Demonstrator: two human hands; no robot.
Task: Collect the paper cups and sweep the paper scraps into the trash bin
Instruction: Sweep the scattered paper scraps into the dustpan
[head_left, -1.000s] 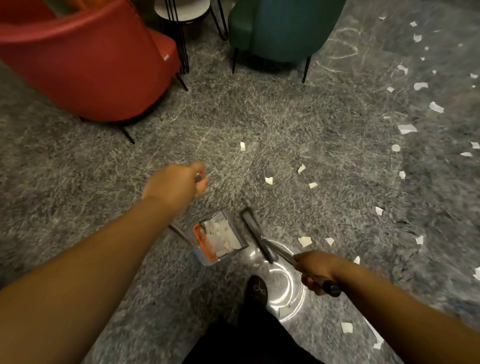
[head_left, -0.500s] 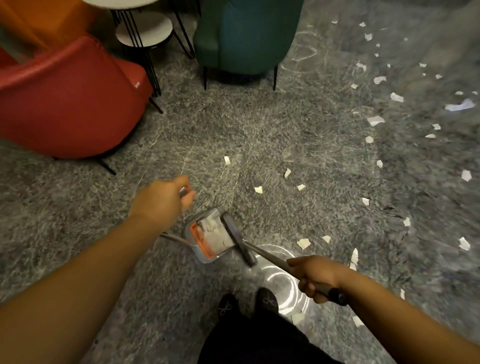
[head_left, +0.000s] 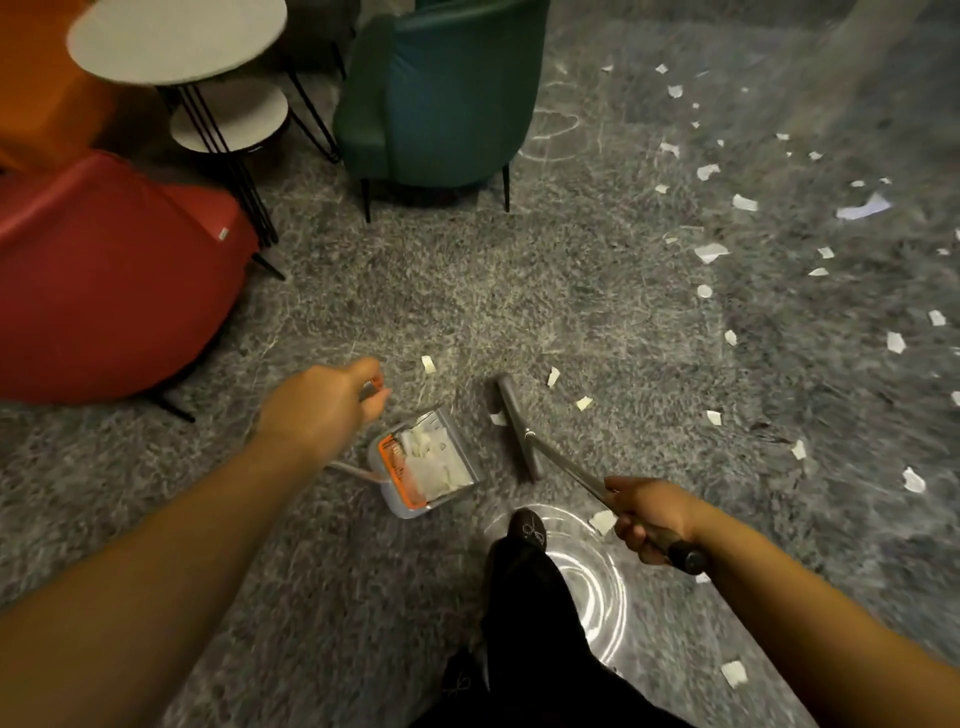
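Paper scraps (head_left: 712, 252) on grey carpet (head_left: 467, 280)

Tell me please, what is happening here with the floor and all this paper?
A person is sweeping paper scraps off the grey floor. The right hand grips the broom, whose head rests near a few scraps. The left hand holds the handle of a dustpan that already contains white scraps. Many more lie scattered to the right.
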